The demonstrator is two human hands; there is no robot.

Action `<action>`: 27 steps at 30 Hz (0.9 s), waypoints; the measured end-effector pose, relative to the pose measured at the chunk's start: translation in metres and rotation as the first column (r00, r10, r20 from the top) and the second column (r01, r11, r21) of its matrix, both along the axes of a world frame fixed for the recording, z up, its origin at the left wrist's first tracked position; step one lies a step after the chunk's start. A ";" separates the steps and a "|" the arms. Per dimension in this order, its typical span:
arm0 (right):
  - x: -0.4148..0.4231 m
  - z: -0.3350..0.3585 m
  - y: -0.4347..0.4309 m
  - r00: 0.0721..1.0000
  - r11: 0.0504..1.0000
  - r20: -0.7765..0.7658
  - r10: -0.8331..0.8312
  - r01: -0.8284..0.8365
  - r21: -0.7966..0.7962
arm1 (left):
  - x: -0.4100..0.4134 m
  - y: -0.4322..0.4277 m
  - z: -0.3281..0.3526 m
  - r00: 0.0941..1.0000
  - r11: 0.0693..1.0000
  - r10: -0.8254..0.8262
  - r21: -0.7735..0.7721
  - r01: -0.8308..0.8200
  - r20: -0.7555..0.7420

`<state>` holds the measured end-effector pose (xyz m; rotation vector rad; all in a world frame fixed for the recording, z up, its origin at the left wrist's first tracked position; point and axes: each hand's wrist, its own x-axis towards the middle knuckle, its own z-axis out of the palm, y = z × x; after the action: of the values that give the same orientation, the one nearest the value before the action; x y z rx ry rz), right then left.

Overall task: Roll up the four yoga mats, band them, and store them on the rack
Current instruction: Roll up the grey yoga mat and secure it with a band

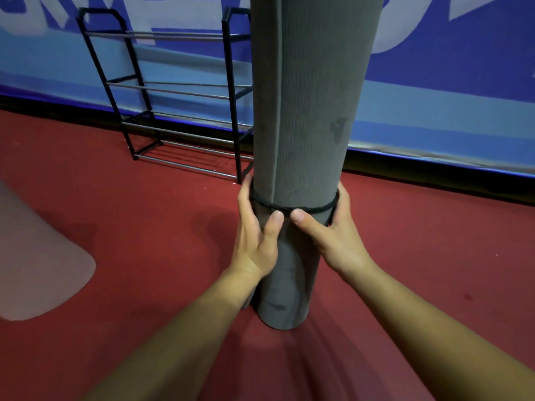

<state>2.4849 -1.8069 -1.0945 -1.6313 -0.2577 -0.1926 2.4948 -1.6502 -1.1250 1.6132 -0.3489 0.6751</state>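
A: A red floor runs up to a blue banner wall, with a black rack against it. Where is the grey mat?

B: It is rolled and stands on end just before the rack, with a black band round its lower part.

A: And the hands?

B: The left hand and right hand clasp the roll at the band, fingers curled behind and thumbs nearly meeting in front. A pink mat lies flat at the left.
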 end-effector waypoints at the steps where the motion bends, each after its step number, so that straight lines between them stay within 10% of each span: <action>1: -0.001 -0.005 0.001 1.000 1.000 -0.003 0.012 -0.012 0.004 | 0.000 -0.001 -0.002 1.000 1.000 0.017 0.026 -0.017 0.000; 27: 0.018 -0.013 0.001 0.997 0.997 0.010 -0.072 0.072 0.016 | 0.030 -0.002 0.001 0.995 0.995 -0.100 -0.018 0.100 -0.026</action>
<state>2.5027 -1.8064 -1.1074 -1.6254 -0.2044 -0.2575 2.5251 -1.6521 -1.1236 1.5766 -0.4007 0.5784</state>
